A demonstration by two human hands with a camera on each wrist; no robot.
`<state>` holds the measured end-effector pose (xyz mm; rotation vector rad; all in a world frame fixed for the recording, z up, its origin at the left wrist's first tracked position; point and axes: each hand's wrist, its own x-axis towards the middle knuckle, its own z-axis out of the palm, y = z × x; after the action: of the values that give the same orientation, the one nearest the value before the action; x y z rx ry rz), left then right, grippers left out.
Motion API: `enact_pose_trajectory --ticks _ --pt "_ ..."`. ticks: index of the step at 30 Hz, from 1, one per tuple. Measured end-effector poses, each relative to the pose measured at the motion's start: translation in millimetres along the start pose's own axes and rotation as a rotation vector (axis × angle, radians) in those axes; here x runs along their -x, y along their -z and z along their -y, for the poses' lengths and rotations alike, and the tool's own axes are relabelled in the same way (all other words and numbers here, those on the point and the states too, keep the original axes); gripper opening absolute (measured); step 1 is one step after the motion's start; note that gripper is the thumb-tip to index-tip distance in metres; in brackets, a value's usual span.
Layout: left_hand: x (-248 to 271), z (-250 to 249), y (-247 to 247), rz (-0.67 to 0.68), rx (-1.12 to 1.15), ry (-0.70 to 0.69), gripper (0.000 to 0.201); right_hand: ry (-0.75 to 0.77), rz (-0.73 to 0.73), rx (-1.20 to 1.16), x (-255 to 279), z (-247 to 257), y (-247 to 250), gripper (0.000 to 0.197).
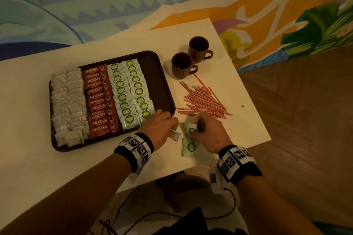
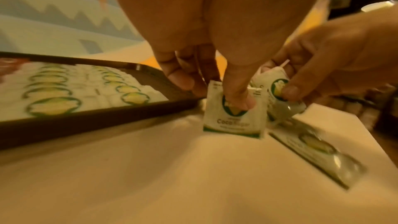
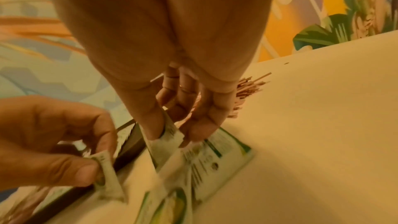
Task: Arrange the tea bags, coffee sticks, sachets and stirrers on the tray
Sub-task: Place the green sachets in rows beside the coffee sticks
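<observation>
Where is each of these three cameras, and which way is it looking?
Head: worn on the head, looking down at the tray, stirrers, two cups; both forearms and hands show.
Left wrist: along the left hand pinching a sachet beside the tray.
Right wrist: along the right hand pinching another sachet, stirrers beyond.
Shared: each wrist view also catches the other hand; all three show loose sachets on the table.
</observation>
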<state>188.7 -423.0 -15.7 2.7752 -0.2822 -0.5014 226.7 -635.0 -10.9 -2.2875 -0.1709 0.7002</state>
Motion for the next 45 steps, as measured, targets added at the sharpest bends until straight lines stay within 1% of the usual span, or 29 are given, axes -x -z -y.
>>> enact_pose_trajectory --ticks 2,4,6,7,9,11,12,15,17,20,22,24,28,34,38,45 --pt "9.7 13.5 9.1 -0.058 0.181 0.090 0.006 0.032 -0.027 -0.056 -4.6 7.7 4.0 0.031" --pt "19.8 31.4 20.4 -0.154 0.371 0.212 0.006 0.064 -0.036 -0.104 -11.6 20.2 3.8 0.034" --pt "29.7 51.7 31.5 -0.238 0.494 0.320 0.012 0.084 -0.034 -0.148 -21.2 35.6 -0.3 0.037" --pt "34.3 62.6 36.3 -0.265 0.535 0.368 0.015 0.096 -0.030 -0.156 -27.1 43.9 -3.7 0.037" --pt "42.4 85.1 42.3 -0.307 0.567 0.436 0.017 0.123 -0.015 -0.140 -40.8 59.7 -12.0 0.029" --pt "47.1 105.1 45.6 -0.341 0.569 0.475 0.017 0.148 0.005 -0.136 -55.4 74.3 -21.8 0.020" --pt "48.2 113.0 47.2 -0.349 0.565 0.487 0.017 0.152 0.016 -0.138 -62.3 81.2 -27.1 0.018" --pt "47.1 131.0 50.1 -0.360 0.559 0.495 0.017 0.162 0.031 -0.081 -81.7 102.1 -41.9 0.016" --pt "43.9 138.8 51.8 -0.355 0.595 0.495 0.017 0.165 0.048 -0.063 -94.0 114.6 -49.4 0.015" --pt "36.5 151.2 52.4 -0.340 0.587 0.473 0.017 0.164 0.086 -0.028 -111.8 128.2 -56.5 0.024" --pt "31.1 158.5 53.9 -0.328 0.610 0.471 0.018 0.149 0.096 0.018 -122.2 134.1 -60.1 0.018" --pt "27.3 164.8 55.0 -0.310 0.620 0.466 0.018 0.128 0.095 0.046 -130.2 136.9 -62.4 0.011" --pt "22.7 176.0 56.0 -0.264 0.630 0.449 0.017 0.101 0.084 0.061 -142.7 139.1 -67.0 0.012" --pt "17.0 181.7 55.2 -0.235 0.630 0.445 0.017 0.092 0.086 0.078 -150.7 147.1 -73.5 0.011" --pt "12.2 181.1 57.4 -0.249 0.557 0.430 0.017 0.096 0.070 0.105 -158.6 147.6 -79.6 0.011" --pt "6.5 181.4 56.6 -0.278 0.535 0.453 0.016 0.087 0.014 0.121 -163.7 148.1 -90.1 0.015"
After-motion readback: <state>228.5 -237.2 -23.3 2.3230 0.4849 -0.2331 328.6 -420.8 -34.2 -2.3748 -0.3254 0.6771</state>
